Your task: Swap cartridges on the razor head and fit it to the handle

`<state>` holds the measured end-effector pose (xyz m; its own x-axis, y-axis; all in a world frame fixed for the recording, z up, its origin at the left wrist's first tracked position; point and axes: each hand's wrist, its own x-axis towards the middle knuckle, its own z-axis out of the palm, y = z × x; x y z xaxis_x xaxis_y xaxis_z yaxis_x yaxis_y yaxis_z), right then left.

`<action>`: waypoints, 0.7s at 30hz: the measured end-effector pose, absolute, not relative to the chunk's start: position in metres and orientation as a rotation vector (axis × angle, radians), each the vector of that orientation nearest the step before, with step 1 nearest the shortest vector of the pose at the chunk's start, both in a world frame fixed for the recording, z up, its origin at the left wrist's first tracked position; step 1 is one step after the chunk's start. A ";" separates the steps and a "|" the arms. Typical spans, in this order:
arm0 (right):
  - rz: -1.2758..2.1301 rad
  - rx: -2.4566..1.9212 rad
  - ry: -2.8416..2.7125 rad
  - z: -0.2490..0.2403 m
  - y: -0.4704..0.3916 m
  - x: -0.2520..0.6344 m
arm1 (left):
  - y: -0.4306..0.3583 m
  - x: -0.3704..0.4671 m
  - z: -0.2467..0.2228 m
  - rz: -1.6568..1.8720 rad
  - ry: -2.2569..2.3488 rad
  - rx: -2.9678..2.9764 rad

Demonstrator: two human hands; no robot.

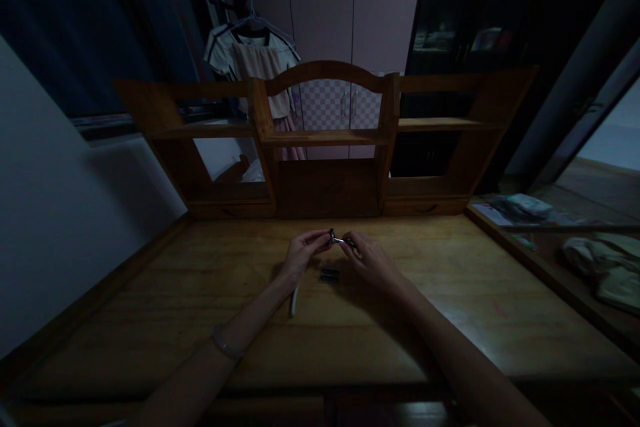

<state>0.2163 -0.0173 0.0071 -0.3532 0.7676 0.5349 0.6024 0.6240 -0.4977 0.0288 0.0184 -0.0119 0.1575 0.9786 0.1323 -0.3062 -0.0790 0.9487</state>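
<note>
Over the middle of the desk, my left hand (300,253) pinches a small dark piece (331,235) between thumb and fingertips. My right hand (373,260) is closed round the dark handle of a small screwdriver (340,241). Its shiny metal shaft points left and meets the piece in my left hand. The exact shape of that piece is too small and dim to make out. Just below the hands, small dark strips (329,275) lie on the wood. A thin pale stick (294,301) lies beside my left wrist, partly hidden by it.
The wooden desk (225,347) has a shelf unit (325,139) along its back edge. To the left stands a white wall (60,213). Past the raised right edge are papers and packets (525,208) and a pale cloth bag (607,267). The room is dim.
</note>
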 end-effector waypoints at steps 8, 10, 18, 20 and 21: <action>0.248 -1.103 -2.101 0.011 -0.022 0.218 | 0.017 0.029 -0.010 1.268 0.862 1.227; 0.243 -1.108 -2.110 0.012 -0.022 0.218 | 0.018 0.029 -0.012 1.269 0.859 1.233; 0.234 -1.223 -2.108 0.010 -0.021 0.219 | 0.016 0.030 -0.012 1.236 0.876 1.255; 0.233 -1.241 -2.112 0.009 -0.021 0.219 | 0.016 0.031 -0.012 1.232 0.875 1.254; 0.227 -1.241 -2.114 0.008 -0.021 0.219 | 0.015 0.031 -0.012 1.231 0.868 1.255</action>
